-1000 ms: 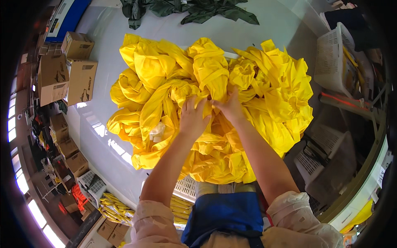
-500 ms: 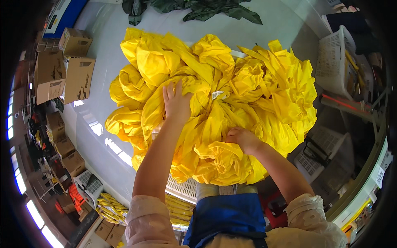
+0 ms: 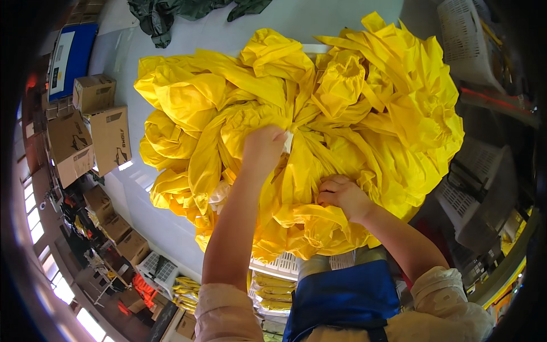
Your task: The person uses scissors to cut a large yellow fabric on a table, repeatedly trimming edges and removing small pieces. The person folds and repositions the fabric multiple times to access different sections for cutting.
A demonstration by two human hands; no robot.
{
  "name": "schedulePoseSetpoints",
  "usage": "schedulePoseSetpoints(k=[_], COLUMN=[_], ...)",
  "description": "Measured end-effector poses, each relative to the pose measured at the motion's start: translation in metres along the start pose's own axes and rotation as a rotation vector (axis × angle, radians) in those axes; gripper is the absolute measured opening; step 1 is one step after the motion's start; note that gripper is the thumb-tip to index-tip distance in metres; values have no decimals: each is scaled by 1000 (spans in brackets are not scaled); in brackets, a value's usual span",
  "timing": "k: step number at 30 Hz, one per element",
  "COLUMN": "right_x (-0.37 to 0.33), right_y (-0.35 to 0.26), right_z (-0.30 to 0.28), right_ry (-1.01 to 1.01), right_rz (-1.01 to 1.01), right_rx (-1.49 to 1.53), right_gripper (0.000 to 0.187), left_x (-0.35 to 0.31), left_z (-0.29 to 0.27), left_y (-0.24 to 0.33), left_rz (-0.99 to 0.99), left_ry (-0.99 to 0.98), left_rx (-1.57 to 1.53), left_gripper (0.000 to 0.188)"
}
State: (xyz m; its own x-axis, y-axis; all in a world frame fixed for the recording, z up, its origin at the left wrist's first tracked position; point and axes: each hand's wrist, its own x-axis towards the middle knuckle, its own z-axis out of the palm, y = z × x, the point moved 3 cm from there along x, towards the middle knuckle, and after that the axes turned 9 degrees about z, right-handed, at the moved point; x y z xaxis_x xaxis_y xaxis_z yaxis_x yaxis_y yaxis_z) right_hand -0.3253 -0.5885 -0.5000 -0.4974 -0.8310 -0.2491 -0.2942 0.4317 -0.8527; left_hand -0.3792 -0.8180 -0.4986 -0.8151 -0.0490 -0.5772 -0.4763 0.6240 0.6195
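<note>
A large heap of shiny yellow fabric (image 3: 336, 137) lies bunched in front of me, with gathered, elastic-looking openings among its folds. Near its centre a small white label (image 3: 288, 142) sticks up where the folds meet. My left hand (image 3: 264, 149) is closed at that label, its fingertips against it. On the near side of the heap rests my right hand (image 3: 345, 198), fingers curled into the yellow fabric. Part of what each hand grips is hidden by the fingers.
The heap lies on a pale grey table (image 3: 122, 194). Dark green fabric (image 3: 156, 20) lies at its far side. Cardboard boxes (image 3: 108, 139) and a blue-and-white machine (image 3: 71, 60) are at the left. White plastic baskets (image 3: 464, 43) stand at the right. Yellow packets (image 3: 273, 290) lie below the near edge.
My left hand has moved right across the fabric to the label, and its spread fingers have closed. My right hand stays on the near folds. The view has shifted.
</note>
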Motion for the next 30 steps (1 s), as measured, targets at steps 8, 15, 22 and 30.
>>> schedulePoseSetpoints(k=[8, 15, 22, 30], right_x=[-2, -3, -3, -4], right_y=[6, 10, 12, 15], right_z=[5, 9, 10, 12], right_ry=[-36, -35, 7, -31], right_rz=[28, 51, 11, 20], right_rx=[-5, -52, -27, -54], right_gripper=[27, 21, 24, 31], left_x=[-40, -33, -31, -30], left_z=[18, 23, 30, 33], left_y=[-43, -53, -64, -60], left_rz=[-263, -255, -205, -139], left_ry=[68, 22, 27, 35], left_rx=[-737, -858, -788, -805], left_gripper=[32, 40, 41, 45])
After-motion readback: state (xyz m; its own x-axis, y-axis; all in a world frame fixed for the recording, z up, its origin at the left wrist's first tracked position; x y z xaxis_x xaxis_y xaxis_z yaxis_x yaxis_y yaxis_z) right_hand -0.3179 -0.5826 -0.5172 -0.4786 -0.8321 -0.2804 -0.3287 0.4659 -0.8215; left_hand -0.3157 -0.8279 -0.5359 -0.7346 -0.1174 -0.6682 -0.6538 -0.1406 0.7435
